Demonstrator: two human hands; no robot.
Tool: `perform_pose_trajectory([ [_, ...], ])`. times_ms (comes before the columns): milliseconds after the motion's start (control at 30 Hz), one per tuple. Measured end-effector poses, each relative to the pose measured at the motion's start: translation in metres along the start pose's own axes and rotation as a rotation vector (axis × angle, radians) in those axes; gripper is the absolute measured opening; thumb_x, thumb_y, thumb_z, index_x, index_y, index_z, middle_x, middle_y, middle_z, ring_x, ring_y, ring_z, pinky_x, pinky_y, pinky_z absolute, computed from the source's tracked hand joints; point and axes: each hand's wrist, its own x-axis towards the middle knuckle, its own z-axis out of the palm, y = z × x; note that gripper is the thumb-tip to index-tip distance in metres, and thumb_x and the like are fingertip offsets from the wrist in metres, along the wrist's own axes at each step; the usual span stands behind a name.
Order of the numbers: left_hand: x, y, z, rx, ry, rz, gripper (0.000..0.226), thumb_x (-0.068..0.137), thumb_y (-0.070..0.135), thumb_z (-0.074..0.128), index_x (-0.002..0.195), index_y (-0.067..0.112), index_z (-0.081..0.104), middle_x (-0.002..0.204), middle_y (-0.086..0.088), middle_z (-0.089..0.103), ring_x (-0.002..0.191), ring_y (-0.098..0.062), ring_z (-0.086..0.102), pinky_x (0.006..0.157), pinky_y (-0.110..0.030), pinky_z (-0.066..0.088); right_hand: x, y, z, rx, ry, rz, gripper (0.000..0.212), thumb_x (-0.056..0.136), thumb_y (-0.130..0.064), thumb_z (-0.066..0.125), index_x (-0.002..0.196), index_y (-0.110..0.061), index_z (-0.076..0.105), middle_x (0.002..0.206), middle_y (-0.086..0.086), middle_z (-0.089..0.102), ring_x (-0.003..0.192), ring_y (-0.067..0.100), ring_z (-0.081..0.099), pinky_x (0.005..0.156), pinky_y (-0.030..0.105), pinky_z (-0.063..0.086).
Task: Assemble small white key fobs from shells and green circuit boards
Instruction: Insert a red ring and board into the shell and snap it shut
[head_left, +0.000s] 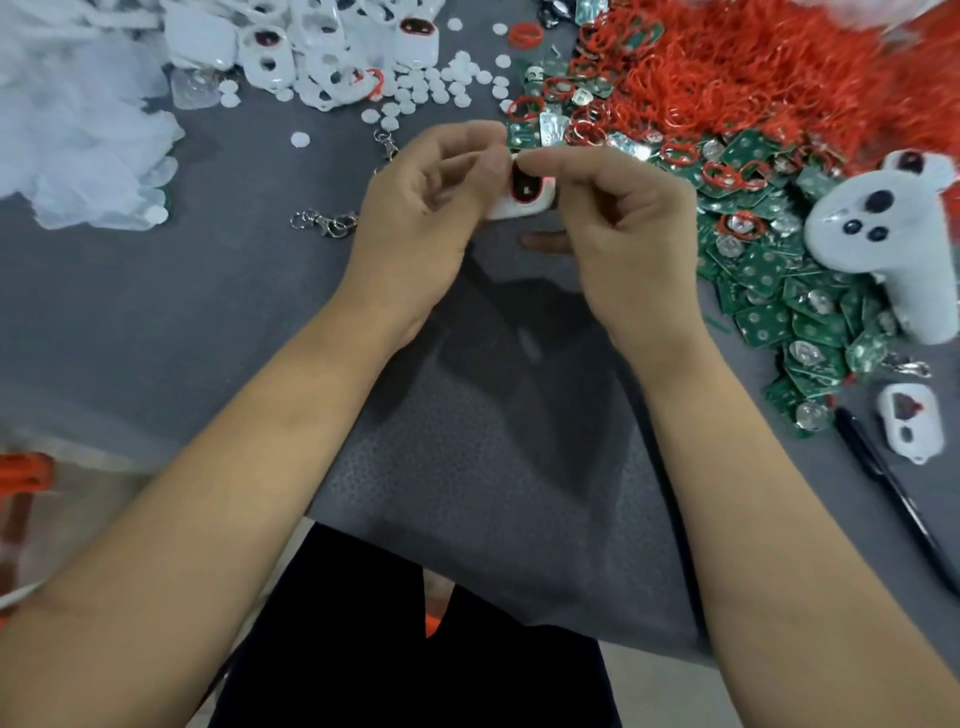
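Hands meet above the grey table (156, 322): the left hand (426, 208) and right hand (623, 213) both pinch one small white key fob shell (524, 197), its dark opening rimmed in red. Green circuit boards (779, 291) lie heaped to the right beside red rings (753, 78), with white shells (291, 47) piled at the far left.

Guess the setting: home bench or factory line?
Likely a small-parts assembly workstation: bulk heaps of green circuit boards, red rubber rings and white shells on a grey mat, while both hands hold one white key fob.
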Motion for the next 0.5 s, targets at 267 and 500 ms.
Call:
perform_pose_trajectory([
  [267,-0.0011,-0.0017,-0.0008,0.094,0.068,0.094,0.029,0.096,0.019,0.075,0.122,0.015,0.062,0.109,-0.001,0.077,0.102,-0.009,0.073,0.09,-0.023,0.053,-0.0002,0.0041,0.0018,0.26,-0.122,0.273,0.029,0.104,-0.006,0.059,0.132,0.0,0.063,0.099,0.01,0.075,0.085,0.027,0.076,0.068,0.03,0.061],
  [500,-0.004,-0.0017,0.0027,0.317,-0.07,0.134,0.017,0.099,0.027,0.07,0.113,0.018,0.071,0.081,0.008,0.075,0.066,-0.007,0.069,0.06,-0.027,0.057,0.0015,0.0066,-0.0013,0.486,0.02,0.27,0.024,0.099,0.004,0.061,0.122,0.002,0.068,0.095,0.01,0.074,0.08,0.017,0.067,0.07,0.024,0.056],
])
